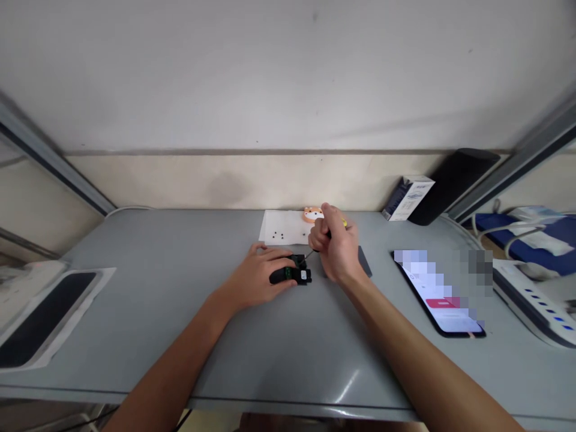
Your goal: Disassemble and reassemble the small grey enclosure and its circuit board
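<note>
the small black plastic device [294, 275] with an exposed green circuit board [288, 273], clasped by the left hand [258, 274] mid-way across the grey tabletop [180, 252] while the right hand [338, 243] grips a thin metal-shafted tool [308, 256], seems light, stiff, and fragile, best held by its sides.

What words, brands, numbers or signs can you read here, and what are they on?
None can be read with certainty.
Small white label on the black device: marks too small.
Dark-and-white box at the right: print too small and blurred.
Phone screen: partly pixelated, the rest too blurred.
</note>
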Action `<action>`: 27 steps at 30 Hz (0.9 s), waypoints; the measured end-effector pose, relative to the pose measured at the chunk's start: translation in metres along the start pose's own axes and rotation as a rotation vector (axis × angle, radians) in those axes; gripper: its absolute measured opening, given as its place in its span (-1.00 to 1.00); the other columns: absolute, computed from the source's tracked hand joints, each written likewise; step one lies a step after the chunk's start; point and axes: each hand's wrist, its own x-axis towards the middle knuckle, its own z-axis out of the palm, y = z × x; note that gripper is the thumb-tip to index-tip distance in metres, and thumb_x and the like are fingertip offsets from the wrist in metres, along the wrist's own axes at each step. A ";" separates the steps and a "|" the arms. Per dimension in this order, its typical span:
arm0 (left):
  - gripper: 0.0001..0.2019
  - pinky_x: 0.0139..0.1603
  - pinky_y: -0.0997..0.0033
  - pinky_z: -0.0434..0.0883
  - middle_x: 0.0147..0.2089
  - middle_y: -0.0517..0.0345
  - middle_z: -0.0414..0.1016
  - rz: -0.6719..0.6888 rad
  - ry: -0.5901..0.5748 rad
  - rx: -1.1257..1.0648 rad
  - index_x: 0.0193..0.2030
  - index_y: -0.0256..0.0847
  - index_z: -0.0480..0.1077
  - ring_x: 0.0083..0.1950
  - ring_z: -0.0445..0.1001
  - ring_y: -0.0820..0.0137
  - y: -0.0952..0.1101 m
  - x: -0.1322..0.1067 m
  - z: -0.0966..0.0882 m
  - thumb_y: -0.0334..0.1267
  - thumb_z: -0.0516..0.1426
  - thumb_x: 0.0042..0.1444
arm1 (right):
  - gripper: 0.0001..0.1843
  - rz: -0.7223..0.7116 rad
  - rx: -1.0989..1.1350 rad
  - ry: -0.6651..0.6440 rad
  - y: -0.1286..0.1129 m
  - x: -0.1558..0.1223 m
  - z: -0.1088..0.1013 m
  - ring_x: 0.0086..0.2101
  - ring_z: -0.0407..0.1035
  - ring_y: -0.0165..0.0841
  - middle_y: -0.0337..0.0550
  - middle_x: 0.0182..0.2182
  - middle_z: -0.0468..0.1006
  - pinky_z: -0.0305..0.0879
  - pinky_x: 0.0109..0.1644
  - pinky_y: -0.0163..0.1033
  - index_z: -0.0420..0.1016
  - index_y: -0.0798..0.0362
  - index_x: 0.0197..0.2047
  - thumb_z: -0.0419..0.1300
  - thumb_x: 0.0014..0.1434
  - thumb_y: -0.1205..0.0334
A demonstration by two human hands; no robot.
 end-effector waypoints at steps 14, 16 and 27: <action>-0.71 0.39 -0.02 0.21 0.20 0.10 0.63 -0.082 0.022 -0.054 0.12 -0.02 0.46 0.25 0.55 0.12 0.004 0.001 0.002 -0.08 0.27 0.30 | -0.45 0.136 0.048 -0.168 -0.001 0.007 -0.005 -0.49 0.25 -0.45 -0.33 -0.51 0.35 0.24 -0.40 -0.26 0.52 -0.05 -0.26 0.40 0.06 -0.38; -0.68 0.39 -0.01 0.22 0.20 0.10 0.63 -0.098 0.030 -0.070 0.13 -0.02 0.44 0.25 0.55 0.12 0.004 0.001 0.003 -0.09 0.27 0.29 | -0.46 0.139 0.034 -0.184 -0.001 0.009 -0.009 -0.43 0.35 -0.45 -0.29 -0.41 0.47 0.30 -0.33 -0.26 0.47 -0.04 -0.32 0.50 -0.02 -0.30; -0.82 0.37 0.06 0.19 0.29 0.09 0.59 -0.003 0.042 -0.034 0.03 -0.05 0.55 0.31 0.53 0.15 0.001 0.000 0.003 -0.13 0.27 0.33 | -0.44 0.130 0.100 -0.184 0.002 0.006 -0.016 -0.48 0.26 -0.47 -0.34 -0.48 0.38 0.27 -0.36 -0.28 0.52 -0.04 -0.20 0.34 0.14 -0.40</action>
